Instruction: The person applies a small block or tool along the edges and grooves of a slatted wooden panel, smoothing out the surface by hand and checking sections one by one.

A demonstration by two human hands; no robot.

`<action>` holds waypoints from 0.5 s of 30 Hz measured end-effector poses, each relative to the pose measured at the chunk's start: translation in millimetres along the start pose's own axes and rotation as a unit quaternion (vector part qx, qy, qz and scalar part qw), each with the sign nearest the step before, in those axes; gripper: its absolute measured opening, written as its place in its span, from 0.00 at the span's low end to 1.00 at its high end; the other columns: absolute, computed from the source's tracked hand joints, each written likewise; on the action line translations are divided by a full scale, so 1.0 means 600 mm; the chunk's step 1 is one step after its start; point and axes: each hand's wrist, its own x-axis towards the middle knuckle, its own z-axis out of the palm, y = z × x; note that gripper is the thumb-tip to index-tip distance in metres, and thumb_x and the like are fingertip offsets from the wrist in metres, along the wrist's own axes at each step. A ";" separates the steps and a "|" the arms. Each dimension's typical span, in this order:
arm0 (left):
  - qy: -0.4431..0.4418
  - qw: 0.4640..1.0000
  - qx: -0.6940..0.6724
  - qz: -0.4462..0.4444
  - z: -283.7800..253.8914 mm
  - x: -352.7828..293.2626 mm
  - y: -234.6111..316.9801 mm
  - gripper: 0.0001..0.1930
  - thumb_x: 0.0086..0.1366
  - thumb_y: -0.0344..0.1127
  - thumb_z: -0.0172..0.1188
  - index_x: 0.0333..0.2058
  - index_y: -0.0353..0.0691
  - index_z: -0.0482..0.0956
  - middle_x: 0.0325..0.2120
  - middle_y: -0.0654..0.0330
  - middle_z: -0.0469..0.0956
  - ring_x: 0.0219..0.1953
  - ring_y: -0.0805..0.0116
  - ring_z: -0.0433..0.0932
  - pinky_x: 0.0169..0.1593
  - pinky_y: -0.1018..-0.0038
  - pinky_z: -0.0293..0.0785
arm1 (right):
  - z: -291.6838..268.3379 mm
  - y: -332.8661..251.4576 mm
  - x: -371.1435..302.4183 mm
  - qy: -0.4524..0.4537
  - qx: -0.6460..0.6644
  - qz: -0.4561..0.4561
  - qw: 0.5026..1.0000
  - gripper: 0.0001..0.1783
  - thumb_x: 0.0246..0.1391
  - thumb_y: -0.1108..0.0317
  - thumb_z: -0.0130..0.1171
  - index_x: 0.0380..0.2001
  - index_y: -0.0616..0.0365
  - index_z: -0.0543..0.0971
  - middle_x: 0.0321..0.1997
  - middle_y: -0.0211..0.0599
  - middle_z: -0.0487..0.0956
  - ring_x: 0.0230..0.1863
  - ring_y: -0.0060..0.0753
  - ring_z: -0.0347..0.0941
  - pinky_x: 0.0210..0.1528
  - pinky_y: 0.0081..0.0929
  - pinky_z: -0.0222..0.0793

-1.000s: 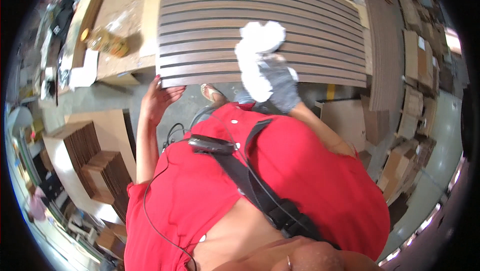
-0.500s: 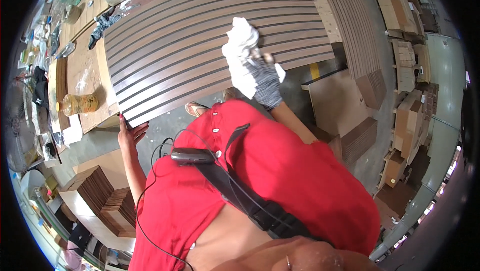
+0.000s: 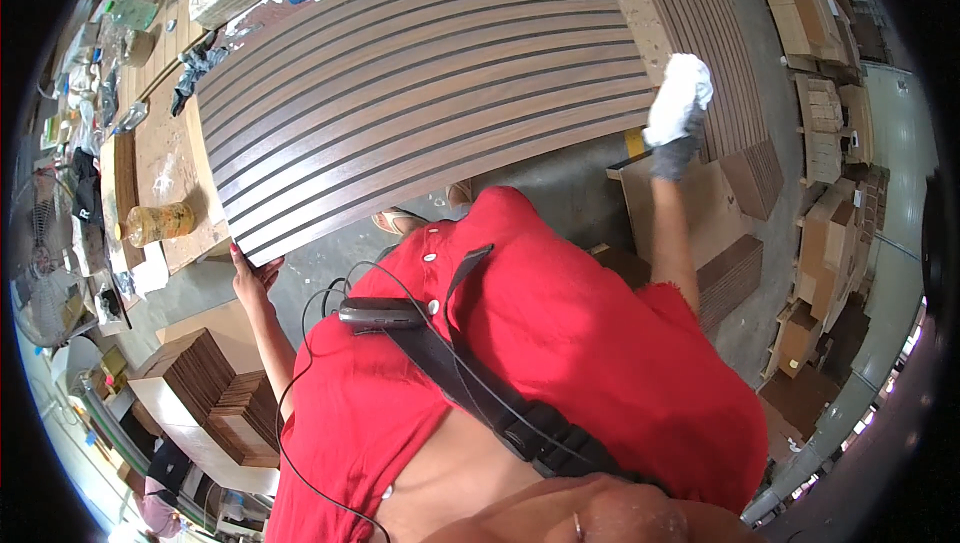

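Note:
A slatted wood panel, brown with dark grooves running lengthwise, lies across a worktable in front of me. At its near left corner my left hand grips the edge, thumb up at the corner and fingers under it. My right hand, in a grey glove, is stretched out just beyond the panel's right end. It is closed on a crumpled white cloth, which hides most of the fingers. Whether the cloth touches the panel's end cannot be made out.
A bottle of yellowish liquid lies on the table's left part, near a dark crumpled rag. More slatted panels are at the right. Stacked brown boards stand at lower left, and cardboard boxes line the far right.
My right hand has swept the white cloth from the panel's middle rightward to beyond its right end. My left hand stays at the near left corner.

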 end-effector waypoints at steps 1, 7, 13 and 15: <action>0.026 1.000 -0.006 0.009 0.008 0.001 -0.003 0.42 0.66 0.72 0.44 0.50 0.31 0.75 0.27 0.52 0.85 0.25 0.62 0.85 0.26 0.77 0.74 | -0.006 -0.053 -0.018 0.016 -0.058 -0.056 0.997 0.19 0.65 0.59 0.50 0.54 0.55 0.74 0.52 0.35 0.76 0.55 0.34 0.70 0.60 0.36 0.63; 0.084 0.987 -0.015 0.138 0.041 -0.014 -0.013 0.42 0.68 0.68 0.45 0.48 0.24 0.76 0.21 0.51 0.81 0.17 0.62 0.81 0.22 0.74 0.77 | -0.001 -0.330 -0.143 0.216 0.265 -0.093 0.935 0.21 0.62 0.58 0.52 0.58 0.44 0.72 0.63 0.33 0.73 0.67 0.37 0.65 0.68 0.54 0.52; 0.132 0.972 0.077 0.181 0.063 -0.053 0.010 0.43 0.69 0.69 0.39 0.49 0.27 0.78 0.17 0.53 0.78 0.14 0.64 0.78 0.18 0.74 0.70 | 0.065 -0.168 -0.055 0.043 0.919 -0.021 0.393 0.35 0.67 0.39 0.34 0.64 0.53 0.65 0.63 0.39 0.69 0.60 0.42 0.67 0.64 0.45 0.62; 0.155 0.966 0.114 0.171 0.068 -0.060 0.016 0.43 0.69 0.70 0.38 0.43 0.26 0.80 0.13 0.54 0.74 0.13 0.65 0.76 0.18 0.74 0.69 | 0.076 -0.127 -0.037 0.108 0.704 0.067 0.698 0.32 0.68 0.43 0.36 0.65 0.54 0.65 0.63 0.38 0.69 0.62 0.41 0.66 0.65 0.43 0.61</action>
